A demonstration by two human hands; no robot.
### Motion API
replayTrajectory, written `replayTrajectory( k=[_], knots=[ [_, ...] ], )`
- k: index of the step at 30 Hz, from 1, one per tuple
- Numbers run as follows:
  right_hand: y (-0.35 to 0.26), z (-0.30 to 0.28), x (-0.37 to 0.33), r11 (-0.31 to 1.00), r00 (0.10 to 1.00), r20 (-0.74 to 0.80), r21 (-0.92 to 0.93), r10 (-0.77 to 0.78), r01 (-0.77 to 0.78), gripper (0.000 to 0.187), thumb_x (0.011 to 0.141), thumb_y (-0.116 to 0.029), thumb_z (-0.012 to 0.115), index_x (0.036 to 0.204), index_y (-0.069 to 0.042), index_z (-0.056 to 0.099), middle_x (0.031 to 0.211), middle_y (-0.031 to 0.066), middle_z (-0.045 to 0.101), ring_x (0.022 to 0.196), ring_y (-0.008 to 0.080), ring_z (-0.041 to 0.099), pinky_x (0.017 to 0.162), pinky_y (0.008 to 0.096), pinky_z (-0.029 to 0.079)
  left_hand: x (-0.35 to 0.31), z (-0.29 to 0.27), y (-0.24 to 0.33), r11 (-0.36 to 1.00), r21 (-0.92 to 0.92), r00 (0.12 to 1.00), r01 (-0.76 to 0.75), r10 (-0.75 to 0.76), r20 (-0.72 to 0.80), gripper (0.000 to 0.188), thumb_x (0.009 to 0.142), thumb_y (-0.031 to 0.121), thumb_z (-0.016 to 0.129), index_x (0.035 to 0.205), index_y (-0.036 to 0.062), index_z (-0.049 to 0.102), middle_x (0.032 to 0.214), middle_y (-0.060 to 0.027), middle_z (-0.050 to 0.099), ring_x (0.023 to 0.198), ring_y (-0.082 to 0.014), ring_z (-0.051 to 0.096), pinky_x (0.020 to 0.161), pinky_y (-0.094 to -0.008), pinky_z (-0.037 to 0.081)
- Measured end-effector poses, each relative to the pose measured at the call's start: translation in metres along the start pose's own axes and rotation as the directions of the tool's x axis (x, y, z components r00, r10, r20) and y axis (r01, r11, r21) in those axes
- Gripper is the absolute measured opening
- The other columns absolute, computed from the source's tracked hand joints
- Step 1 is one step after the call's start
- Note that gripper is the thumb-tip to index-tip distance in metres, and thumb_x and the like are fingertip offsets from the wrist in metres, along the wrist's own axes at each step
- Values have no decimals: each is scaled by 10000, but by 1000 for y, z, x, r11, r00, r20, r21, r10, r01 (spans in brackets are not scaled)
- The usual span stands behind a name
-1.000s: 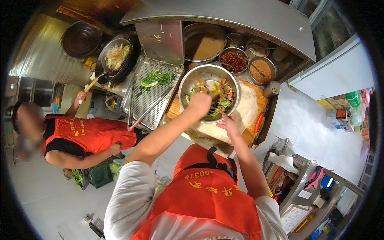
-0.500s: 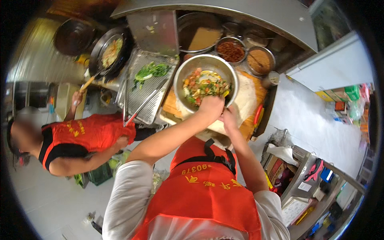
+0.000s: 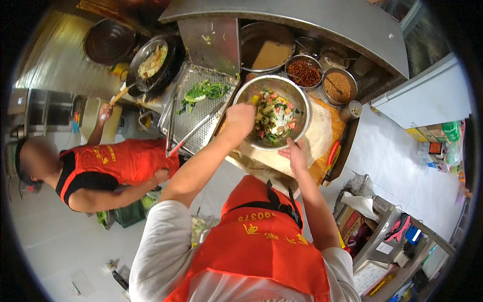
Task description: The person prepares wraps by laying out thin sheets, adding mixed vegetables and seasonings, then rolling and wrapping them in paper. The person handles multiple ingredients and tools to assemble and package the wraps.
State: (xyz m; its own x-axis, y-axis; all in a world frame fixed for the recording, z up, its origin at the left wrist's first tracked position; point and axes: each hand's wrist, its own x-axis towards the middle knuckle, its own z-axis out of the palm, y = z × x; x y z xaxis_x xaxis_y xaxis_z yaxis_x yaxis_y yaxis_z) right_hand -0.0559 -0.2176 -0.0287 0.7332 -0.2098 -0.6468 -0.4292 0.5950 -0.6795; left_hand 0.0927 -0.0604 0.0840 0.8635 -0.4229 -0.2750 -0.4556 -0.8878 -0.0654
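One round bowl [image 3: 300, 108] opens upward, right hand [image 3: 296, 154] at its rim

The round silver mixing bowl [image 3: 301, 108] is smooth metal, shiny along its inner wall; the rectangular silver tray [image 3: 193, 127] is perforated metal with a duller sheen. The orange-brown surface [image 3: 322, 167] looks like wood. The wide grey panel [image 3: 302, 19] is smooth, satin metal. The bright red apron [image 3: 261, 259] is smooth cloth, the white short-sleeved shirt [image 3: 163, 246] matt, creased cloth.
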Motion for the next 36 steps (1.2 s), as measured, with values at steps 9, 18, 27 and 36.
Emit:
replayTrajectory(
  k=[9,18,27,36],
  knots=[
    [-2,3,-9,1000,1000,19,-28,-5,6,335,990,-139,523,1276,22,456,1080,148,604,741,232,681,646,328,622,-32,30,20,934,-32,935,-355,355,-5,303,846,112,551,1133,91,643,774,-154,688,709,-325,688,613,-441,554],
    [-2,10,-7,1000,1000,21,-24,-8,8,338,989,-145,529,1286,11,487,1074,144,609,730,221,675,637,327,619,-32,50,4,990,-37,990,-139,139,-21,157,830,106,580,853,46,724,752,-154,702,715,-314,703,622,-412,563],
    [1,7,-1,1000,999,26,15,-28,27,344,988,-160,541,1270,23,473,1105,156,589,773,253,674,677,355,621,-92,37,-29,969,-81,952,-232,209,-225,329,863,140,609,1181,59,635,636,-133,649,536,-292,648,489,-402,518],
    [-1,1,0,999,999,30,-20,33,-32,385,997,-181,538,1313,20,449,1134,168,592,793,240,673,700,354,622,-98,13,-47,895,-394,966,-210,128,-224,351,881,123,625,1222,40,631,793,-218,679,634,-366,658,600,-438,546]
  ],
)
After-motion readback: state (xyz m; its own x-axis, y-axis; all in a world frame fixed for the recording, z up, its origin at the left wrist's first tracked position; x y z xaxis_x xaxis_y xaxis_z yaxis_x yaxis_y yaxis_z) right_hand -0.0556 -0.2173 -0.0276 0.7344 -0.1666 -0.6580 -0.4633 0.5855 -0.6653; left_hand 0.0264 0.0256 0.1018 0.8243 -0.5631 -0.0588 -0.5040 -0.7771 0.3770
